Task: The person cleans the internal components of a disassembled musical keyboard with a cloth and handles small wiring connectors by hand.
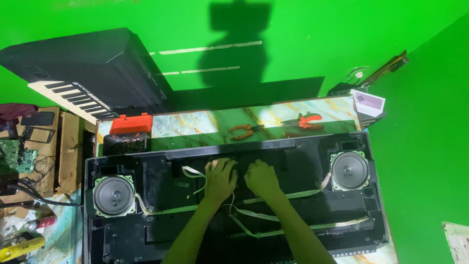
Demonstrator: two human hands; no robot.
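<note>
The opened-up black keyboard case (pixel 293 195) lay flat across the marble-look counter (pixel 195 124), and both hands were pressed down right in its middle, left hand (pixel 220 178) and right hand (pixel 261 178) side by side with fingers curled onto the inner panel, not gripping anything I could make out. Pale ribbon cables (pixel 254 215) ran just beneath the wrists, a round speaker (pixel 114 195) sat at each end (pixel 349 170), and orange-handled pliers (pixel 243 131) lay on the counter just beyond the case.

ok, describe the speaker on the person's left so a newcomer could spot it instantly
Start at the big black opened keyboard casing on the marbled table. Go to its left end, past the left hand: the left speaker is a round grey cone in a pale square frame. Unlike the right speaker, it sits below the orange-lidded box.
</note>
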